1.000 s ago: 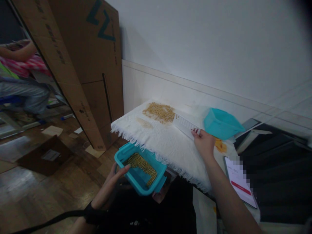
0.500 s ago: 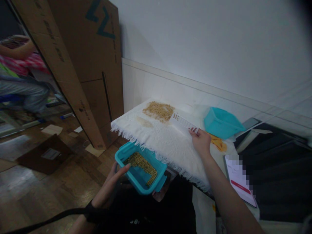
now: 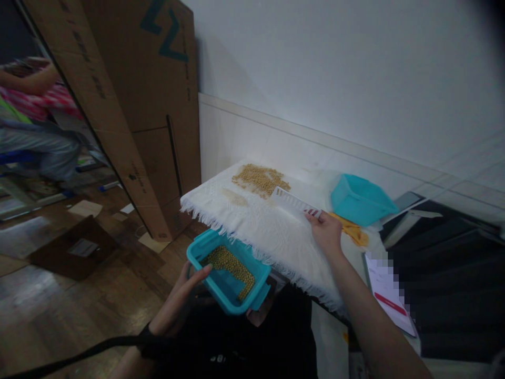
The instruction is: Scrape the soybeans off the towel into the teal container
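My left hand [image 3: 185, 292] is closed on the near left rim of a teal plastic box [image 3: 224, 308], its thumb over the edge. Yellowish-green beans [image 3: 232, 263] cover part of the box's floor. The box is held just below the fringed front edge of a white cloth [image 3: 256, 231]. My right hand [image 3: 325, 229] grips one end of a white slotted plastic piece [image 3: 294, 202], low over the cloth. Its far end is near a spread of pale yellow beans [image 3: 262, 179] at the back. A small patch of pale grains [image 3: 233, 197] lies in front of them.
A second teal container [image 3: 359, 200] stands by the wall, with an orange cloth [image 3: 353, 231] beside it. A tablet-like device [image 3: 389, 295] lies at the right. A tall cardboard box [image 3: 158, 105] rises at the left; behind it sits another person [image 3: 39, 110].
The far end of the slotted piece has moved slightly toward me and left. The bean spread reaches a little farther right. My left hand and the teal box hold nearly still.
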A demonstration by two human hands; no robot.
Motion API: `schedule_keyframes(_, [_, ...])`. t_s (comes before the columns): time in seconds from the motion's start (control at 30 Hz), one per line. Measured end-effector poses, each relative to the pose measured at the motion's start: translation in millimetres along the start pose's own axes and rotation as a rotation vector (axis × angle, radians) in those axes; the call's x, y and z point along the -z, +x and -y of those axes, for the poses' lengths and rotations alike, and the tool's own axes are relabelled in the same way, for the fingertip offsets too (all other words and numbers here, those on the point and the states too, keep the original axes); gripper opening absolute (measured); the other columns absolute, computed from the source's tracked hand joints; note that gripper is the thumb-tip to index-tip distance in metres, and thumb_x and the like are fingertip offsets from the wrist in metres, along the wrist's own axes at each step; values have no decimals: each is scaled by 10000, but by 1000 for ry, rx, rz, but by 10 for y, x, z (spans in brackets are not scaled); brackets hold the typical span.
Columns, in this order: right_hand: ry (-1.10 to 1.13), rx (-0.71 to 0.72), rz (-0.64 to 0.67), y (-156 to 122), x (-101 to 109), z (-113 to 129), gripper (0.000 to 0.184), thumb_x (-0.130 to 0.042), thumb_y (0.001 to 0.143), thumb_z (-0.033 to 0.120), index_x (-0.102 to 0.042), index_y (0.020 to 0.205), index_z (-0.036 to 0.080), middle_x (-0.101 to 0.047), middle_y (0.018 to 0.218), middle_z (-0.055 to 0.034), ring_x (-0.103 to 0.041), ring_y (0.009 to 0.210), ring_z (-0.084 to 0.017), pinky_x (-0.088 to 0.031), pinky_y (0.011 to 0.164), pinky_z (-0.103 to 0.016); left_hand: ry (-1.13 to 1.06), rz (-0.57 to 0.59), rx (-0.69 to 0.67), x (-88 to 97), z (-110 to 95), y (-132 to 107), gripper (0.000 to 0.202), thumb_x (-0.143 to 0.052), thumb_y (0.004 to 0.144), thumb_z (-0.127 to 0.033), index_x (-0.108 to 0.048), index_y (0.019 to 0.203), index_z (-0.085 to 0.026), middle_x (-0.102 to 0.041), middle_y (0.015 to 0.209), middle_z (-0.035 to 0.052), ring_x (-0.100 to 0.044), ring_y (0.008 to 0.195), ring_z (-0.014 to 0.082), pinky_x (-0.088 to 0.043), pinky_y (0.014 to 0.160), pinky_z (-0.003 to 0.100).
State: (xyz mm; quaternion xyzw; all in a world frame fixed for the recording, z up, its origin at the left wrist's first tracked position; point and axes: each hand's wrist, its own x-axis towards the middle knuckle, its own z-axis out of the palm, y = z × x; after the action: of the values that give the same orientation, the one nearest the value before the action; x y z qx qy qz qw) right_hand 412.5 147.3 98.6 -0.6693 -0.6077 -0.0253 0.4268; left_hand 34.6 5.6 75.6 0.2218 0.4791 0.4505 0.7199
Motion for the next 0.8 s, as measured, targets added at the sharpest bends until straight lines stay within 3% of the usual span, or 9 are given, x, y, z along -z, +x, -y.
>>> schedule_keyframes(0.37, [44,18,-3,-124,-71,208,348,-585,870,467,-759,802,174,-706,634,-44,-615,635,-214,-416,606,-289,17,-111,32,6,42,113,922,-877,768,-416,-385,1544,-333,-697,1365,182,-749,1108,412,-619,887,585])
schedule_keyframes(0.57, [104,9,20,-121,-191,259,315,-591,869,433,-770,843,176,-750,725,-57,-652,680,-223,-448,662,-299,9,-48,1,-51,0,8,866,-836,815,-421,-373,1542,-340,-645,1443,175,-748,1134,380,-616,928,555])
schedule_keyframes(0.7, [95,9,18,-91,-256,320,284,-605,851,414,-750,786,179,-724,672,-45,-633,644,-216,-425,643,-293,0,54,-37,-69,-19,-65,785,-758,887,-445,-337,1539,-335,-575,1532,156,-760,1111,328,-621,939,509])
schedule_keyframes(0.8, [70,0,30,-70,-318,379,273,-618,854,406,-736,760,179,-697,630,-32,-602,608,-202,-391,616,-281,13,55,-29,-66,-17,-82,765,-737,906,-436,-323,1542,-337,-556,1552,147,-763,1099,310,-623,938,493])
